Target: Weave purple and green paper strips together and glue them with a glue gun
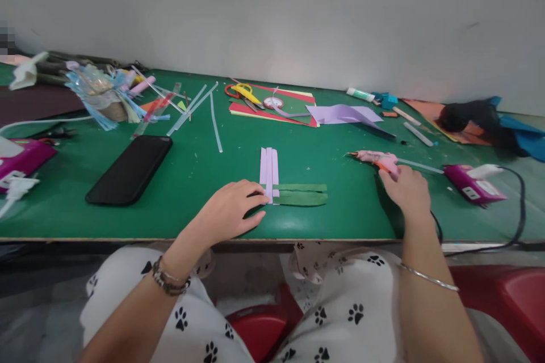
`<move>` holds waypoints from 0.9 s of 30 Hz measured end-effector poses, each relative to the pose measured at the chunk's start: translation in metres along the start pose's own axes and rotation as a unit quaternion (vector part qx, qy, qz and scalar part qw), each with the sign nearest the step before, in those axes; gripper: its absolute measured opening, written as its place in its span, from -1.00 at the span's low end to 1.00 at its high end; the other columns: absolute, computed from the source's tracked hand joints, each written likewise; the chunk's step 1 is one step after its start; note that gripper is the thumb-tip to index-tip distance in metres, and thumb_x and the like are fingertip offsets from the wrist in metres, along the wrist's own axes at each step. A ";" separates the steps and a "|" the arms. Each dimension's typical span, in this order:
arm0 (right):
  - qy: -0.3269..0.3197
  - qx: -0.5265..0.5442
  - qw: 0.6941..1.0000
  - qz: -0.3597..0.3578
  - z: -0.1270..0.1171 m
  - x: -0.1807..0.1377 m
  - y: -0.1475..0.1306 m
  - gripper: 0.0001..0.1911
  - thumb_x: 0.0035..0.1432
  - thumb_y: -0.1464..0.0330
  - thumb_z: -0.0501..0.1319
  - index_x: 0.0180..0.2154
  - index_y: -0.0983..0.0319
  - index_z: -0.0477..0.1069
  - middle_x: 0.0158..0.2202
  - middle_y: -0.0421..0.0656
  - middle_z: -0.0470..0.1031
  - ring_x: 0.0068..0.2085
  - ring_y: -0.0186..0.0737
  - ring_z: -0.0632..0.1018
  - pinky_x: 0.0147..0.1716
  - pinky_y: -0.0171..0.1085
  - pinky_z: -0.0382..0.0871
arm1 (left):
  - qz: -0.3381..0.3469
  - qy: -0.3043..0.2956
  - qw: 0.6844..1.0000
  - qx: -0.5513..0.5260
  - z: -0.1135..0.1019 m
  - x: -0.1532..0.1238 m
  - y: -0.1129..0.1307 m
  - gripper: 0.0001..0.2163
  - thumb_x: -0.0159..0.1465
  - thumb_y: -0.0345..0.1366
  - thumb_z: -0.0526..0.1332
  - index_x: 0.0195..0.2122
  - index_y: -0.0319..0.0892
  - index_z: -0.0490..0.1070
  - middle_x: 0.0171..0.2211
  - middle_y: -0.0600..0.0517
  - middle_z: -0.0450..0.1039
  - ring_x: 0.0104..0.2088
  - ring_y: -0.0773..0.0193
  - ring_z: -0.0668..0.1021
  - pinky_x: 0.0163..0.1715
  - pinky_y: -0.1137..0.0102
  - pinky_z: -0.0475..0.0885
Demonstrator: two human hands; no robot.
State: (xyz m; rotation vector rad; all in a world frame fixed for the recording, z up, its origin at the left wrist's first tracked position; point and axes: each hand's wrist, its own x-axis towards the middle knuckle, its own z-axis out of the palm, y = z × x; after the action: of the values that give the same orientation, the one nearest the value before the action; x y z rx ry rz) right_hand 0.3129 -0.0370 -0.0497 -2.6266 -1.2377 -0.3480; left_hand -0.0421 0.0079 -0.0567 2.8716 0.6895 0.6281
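Observation:
My left hand [232,210] rests on the green table [340,215] with its fingers pressed down on the lower ends of three lilac paper strips [269,167] where they cross two green paper strips [303,194]. My right hand [406,187] sits further right, its fingers closed round the handle of a pink glue gun [374,157] that lies on the table with its nozzle pointing left.
A black phone [131,168] lies at the left. Glue sticks [196,105], scissors [242,92], stacked coloured paper [293,105] and a lilac sheet [340,114] sit at the back. A magenta glue gun [470,184] with black cord lies right, another [23,161] far left.

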 end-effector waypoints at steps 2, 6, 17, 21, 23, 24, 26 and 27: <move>-0.004 -0.002 1.000 0.007 -0.003 -0.001 -0.001 -0.52 0.03 0.20 -0.04 -0.13 0.40 0.32 -0.29 0.15 0.38 -0.17 0.15 0.40 -0.27 -0.02 0.28 | 0.000 -0.004 1.000 -0.001 0.000 -0.001 0.000 -0.77 0.23 -0.32 0.05 -0.20 -0.23 0.45 -0.21 -0.09 0.47 -0.24 0.16 0.49 -0.30 0.28 0.42; -0.017 -0.002 0.999 0.050 -0.017 -0.002 0.000 -0.43 0.05 0.18 -0.04 -0.07 0.52 0.29 -0.19 0.33 0.34 -0.11 0.31 0.37 -0.30 0.03 0.25 | -0.003 -0.017 1.000 0.001 0.000 -0.002 0.000 -0.76 0.23 -0.30 0.04 -0.16 -0.21 0.43 -0.19 -0.09 0.46 -0.20 0.16 0.48 -0.27 0.27 0.42; -0.054 0.210 0.852 -0.476 -0.026 -0.080 -0.086 -0.69 0.17 0.31 -0.04 -0.16 0.15 0.41 -0.16 -0.06 0.40 -0.11 -0.12 0.40 -0.08 -0.06 0.25 | -0.009 -0.033 0.999 -0.001 -0.003 0.001 0.001 -0.77 0.21 -0.30 0.08 -0.17 -0.19 0.45 -0.20 -0.08 0.45 -0.21 0.14 0.48 -0.25 0.25 0.40; -0.084 0.138 0.813 -0.560 -0.022 -0.101 -0.106 -0.63 0.19 0.23 -0.03 0.00 0.08 0.32 0.06 -0.06 0.26 0.06 -0.07 0.28 0.10 0.07 -0.01 | -0.015 -0.036 0.999 0.000 -0.002 0.001 0.001 -0.76 0.20 -0.30 0.09 -0.15 -0.20 0.44 -0.19 -0.10 0.44 -0.21 0.13 0.47 -0.25 0.24 0.40; -0.081 0.121 0.819 -0.555 -0.021 -0.100 -0.105 -0.64 0.19 0.21 -0.04 -0.04 0.07 0.36 0.07 -0.07 0.26 0.06 -0.06 0.26 0.10 0.09 -0.04 | -0.014 -0.035 0.999 -0.002 -0.002 0.001 0.002 -0.76 0.20 -0.30 0.09 -0.16 -0.20 0.44 -0.19 -0.09 0.44 -0.20 0.13 0.47 -0.24 0.24 0.40; -0.074 0.115 0.825 -0.548 -0.022 -0.098 -0.103 -0.66 0.20 0.20 -0.04 -0.08 0.06 0.39 0.06 -0.08 0.27 0.05 -0.06 0.27 0.09 0.10 -0.06 | -0.013 -0.034 0.999 -0.003 -0.002 0.001 0.002 -0.77 0.20 -0.30 0.09 -0.16 -0.20 0.44 -0.19 -0.09 0.45 -0.20 0.14 0.47 -0.24 0.24 0.40; -0.046 0.102 0.841 -0.530 -0.022 -0.096 -0.098 -0.68 0.20 0.21 -0.04 -0.17 0.06 0.44 0.04 -0.09 0.29 0.02 -0.05 0.28 0.07 0.12 -0.08 | -0.013 -0.034 0.999 -0.004 -0.002 0.001 0.002 -0.77 0.21 -0.29 0.08 -0.17 -0.19 0.44 -0.19 -0.08 0.45 -0.19 0.15 0.48 -0.23 0.25 0.40; -0.027 0.097 0.847 -0.522 -0.022 -0.095 -0.097 -0.69 0.20 0.21 -0.04 -0.20 0.07 0.45 0.03 -0.09 0.30 0.01 -0.05 0.28 0.07 0.12 -0.10 | -0.013 -0.034 0.999 -0.005 -0.002 0.001 0.002 -0.77 0.21 -0.29 0.07 -0.17 -0.18 0.44 -0.19 -0.08 0.45 -0.18 0.15 0.48 -0.23 0.25 0.40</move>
State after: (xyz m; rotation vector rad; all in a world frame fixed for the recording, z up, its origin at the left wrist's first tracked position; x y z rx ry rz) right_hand 0.1763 -0.0523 -0.0485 -1.5616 -2.4663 -0.2701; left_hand -0.0413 0.0071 -0.0539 2.8556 0.7114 0.5263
